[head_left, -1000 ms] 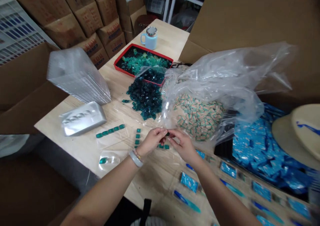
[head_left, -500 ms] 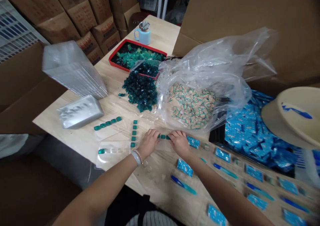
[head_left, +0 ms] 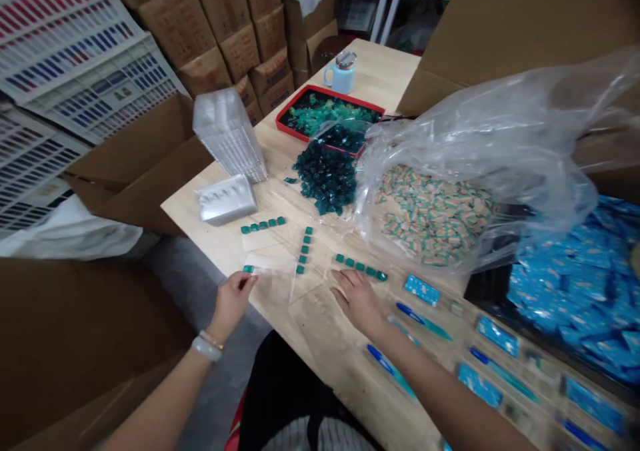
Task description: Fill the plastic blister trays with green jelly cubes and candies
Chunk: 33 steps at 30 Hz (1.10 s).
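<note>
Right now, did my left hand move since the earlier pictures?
Yes. The left hand moved leftward: it was to the right of the short row of teal square pieces, and now it is to the left of that row.

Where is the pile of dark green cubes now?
In the head view, the pile of dark green cubes lies on the wooden table, left of the clear plastic bag and just in front of the red tray.

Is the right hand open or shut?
Open: the right hand has its fingers spread and holds nothing, just below a row of teal squares.
</note>
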Available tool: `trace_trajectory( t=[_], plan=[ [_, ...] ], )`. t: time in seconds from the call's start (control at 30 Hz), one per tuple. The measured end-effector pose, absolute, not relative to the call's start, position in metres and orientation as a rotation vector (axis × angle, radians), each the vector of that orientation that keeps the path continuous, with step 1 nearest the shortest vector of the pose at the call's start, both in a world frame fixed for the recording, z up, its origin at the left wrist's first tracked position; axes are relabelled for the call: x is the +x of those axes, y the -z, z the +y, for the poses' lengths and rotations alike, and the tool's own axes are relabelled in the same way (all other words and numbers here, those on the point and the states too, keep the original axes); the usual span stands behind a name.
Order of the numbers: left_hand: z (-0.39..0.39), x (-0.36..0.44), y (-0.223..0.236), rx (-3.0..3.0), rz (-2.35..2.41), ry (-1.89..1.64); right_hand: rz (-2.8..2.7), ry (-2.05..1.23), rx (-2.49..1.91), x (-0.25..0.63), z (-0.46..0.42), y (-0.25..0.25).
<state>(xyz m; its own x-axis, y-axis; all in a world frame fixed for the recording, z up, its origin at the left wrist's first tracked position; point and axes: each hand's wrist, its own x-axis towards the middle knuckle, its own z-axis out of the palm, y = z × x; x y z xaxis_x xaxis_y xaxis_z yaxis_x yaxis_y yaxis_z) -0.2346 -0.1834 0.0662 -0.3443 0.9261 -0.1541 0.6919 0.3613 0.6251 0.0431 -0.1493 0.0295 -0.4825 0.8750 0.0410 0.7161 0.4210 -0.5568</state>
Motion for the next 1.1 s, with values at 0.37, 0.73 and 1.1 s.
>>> trace_trajectory(
  t=[0.37,0.73,1.1],
  plan=[
    [-0.048,-0.230,-0.103,1.338,1.710,-0.940,-1.725,-0.803,-1.400,-0.060,-0.080,-0.050],
    [0.073,-0.203,-0.043,1.787,1.530,-0.604,-1.844,-0.502,-1.698,-0.050,0.003,-0.013],
    [0.082,-0.206,-0.003,1.589,1.516,-0.651,-1.964,-0.370,-1.912,-0.076,0.052,-0.009]
  ],
)
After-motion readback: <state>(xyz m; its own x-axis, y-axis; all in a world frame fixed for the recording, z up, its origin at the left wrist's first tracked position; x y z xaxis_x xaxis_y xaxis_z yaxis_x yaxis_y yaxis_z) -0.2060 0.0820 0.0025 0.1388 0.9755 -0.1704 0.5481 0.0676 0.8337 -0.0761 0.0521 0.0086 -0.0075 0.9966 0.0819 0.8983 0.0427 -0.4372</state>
